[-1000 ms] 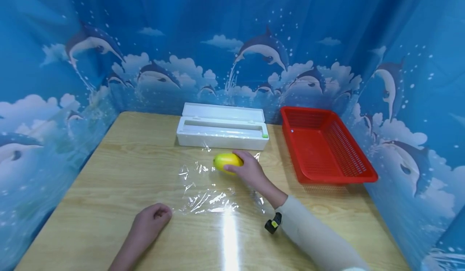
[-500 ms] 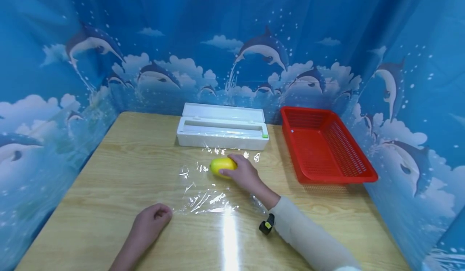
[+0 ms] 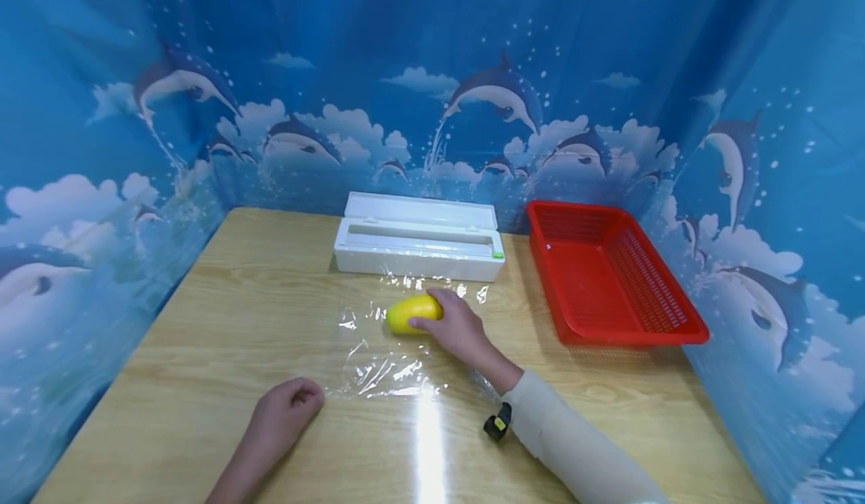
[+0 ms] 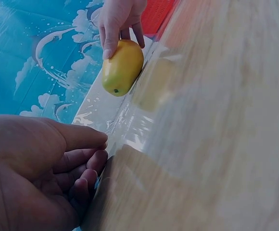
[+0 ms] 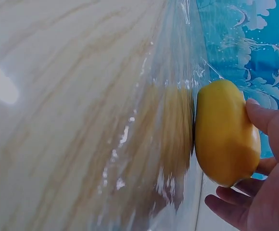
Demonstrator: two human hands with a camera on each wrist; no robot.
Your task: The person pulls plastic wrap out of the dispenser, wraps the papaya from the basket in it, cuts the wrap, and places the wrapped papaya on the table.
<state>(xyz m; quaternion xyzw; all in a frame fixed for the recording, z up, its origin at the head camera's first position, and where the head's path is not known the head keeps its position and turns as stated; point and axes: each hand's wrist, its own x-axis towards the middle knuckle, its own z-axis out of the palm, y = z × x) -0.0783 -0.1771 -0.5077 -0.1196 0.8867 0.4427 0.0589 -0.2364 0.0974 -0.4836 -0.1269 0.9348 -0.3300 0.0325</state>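
Observation:
A yellow mango (image 3: 409,314) with a greenish end lies on a sheet of clear plastic wrap (image 3: 378,369) spread over the wooden table. My right hand (image 3: 459,327) grips it from the right, thumb on the near side, fingers over the far side. In the right wrist view the mango (image 5: 228,134) sits against the shiny film, thumb and fingers around one end. My left hand (image 3: 284,412) rests on the table at the sheet's near left corner. Its fingers are curled, and in the left wrist view the thumb and forefinger of the left hand (image 4: 48,168) pinch the film's edge.
Behind the sheet stands a white plastic wrap dispenser box (image 3: 419,264) with its lid raised. A red plastic basket (image 3: 574,331) stands at the right, near the table's edge. Blue dolphin-print curtains (image 3: 419,53) enclose the table's back and sides.
My right hand has moved the mango slightly left and nearer, down onto the wrap, and turned it a little. The left hand has stayed in place. The head view has shifted slightly.

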